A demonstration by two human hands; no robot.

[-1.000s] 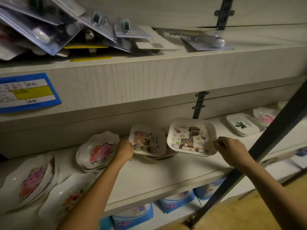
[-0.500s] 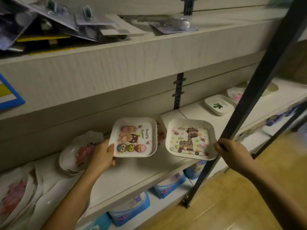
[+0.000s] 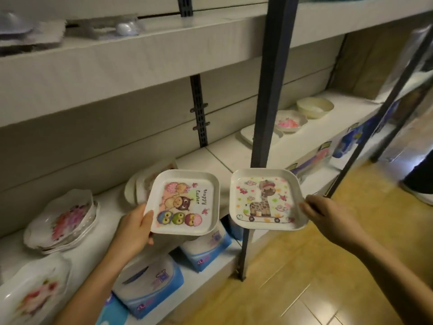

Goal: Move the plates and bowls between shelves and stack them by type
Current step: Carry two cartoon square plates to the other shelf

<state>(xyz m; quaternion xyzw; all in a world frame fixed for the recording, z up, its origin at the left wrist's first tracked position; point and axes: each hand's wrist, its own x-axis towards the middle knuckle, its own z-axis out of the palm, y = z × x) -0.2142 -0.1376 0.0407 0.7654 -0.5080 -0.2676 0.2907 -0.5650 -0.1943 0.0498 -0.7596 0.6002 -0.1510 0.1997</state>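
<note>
White owl plate [image 3: 185, 202] is gripped by the left hand [image 3: 133, 228], giraffe plate [image 3: 264, 200] pinched by the right hand [image 3: 328, 216].

Pale wood-grain shelving [image 3: 117, 73] spans 9 to 2 o'clock. A dark metal upright [image 3: 269, 90] rises at 12. Yellowish plank floor [image 3: 293, 289] lies at 5. The light is dim.
</note>
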